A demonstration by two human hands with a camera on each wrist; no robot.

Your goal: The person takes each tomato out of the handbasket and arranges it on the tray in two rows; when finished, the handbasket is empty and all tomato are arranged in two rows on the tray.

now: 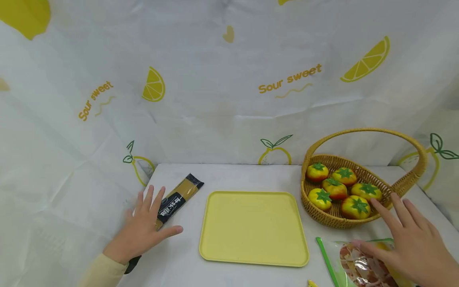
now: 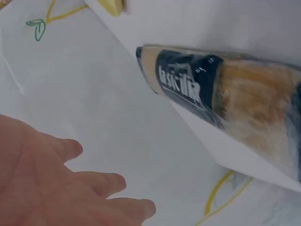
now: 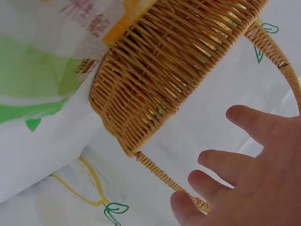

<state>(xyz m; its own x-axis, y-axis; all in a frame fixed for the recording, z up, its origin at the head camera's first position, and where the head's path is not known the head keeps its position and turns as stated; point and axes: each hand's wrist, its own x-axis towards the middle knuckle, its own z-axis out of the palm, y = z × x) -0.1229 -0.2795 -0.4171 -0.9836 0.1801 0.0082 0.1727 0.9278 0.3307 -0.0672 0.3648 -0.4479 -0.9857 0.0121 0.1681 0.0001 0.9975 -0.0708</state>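
My left hand (image 1: pixel 141 229), fingers spread and holding nothing, hovers at the table's left side over the near end of a pasta packet (image 1: pixel 179 199) with a dark label. The left wrist view shows that packet (image 2: pixel 221 89) apart from the fingers. On the right, my right hand (image 1: pixel 412 239) is spread above a clear, green-edged food bag (image 1: pixel 331 255), hiding part of it. Its fingertips overlap the near rim of a wicker basket (image 1: pixel 322 219) in the head view; the right wrist view shows a gap between fingers and basket (image 3: pixel 155 80). Several yellow-red tomatoes (image 1: pixel 335 189) with green tops lie inside the basket.
A pale yellow tray (image 1: pixel 252 227) lies mid-table between the hands. At the front edge of the view a small yellow object (image 1: pixel 312 283) is partly cut off. The basket's tall handle (image 1: pixel 365 130) arches upward. A lemon-print cloth (image 1: pixel 215 99) hangs behind the table.
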